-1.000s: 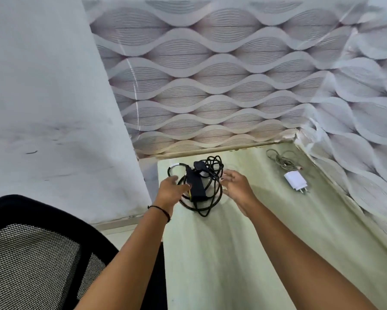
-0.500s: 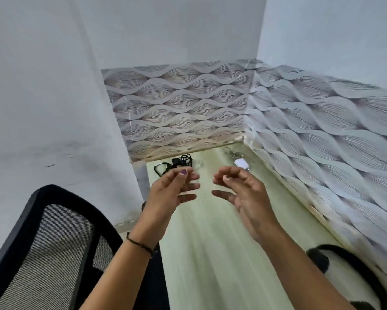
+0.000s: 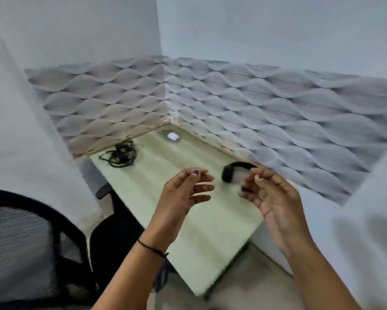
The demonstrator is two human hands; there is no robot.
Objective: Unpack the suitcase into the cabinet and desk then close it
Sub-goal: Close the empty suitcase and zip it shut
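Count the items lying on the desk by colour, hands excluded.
Black: 2 (cable bundle; blurred curved item by the wall)
White: 1 (plug adapter)
Total: 3

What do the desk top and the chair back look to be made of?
Desk top: probably laminated board, pale green with faint wood grain and a matte sheen. Chair back: black mesh fabric in what looks like a plastic frame; the see-through weave shows it.
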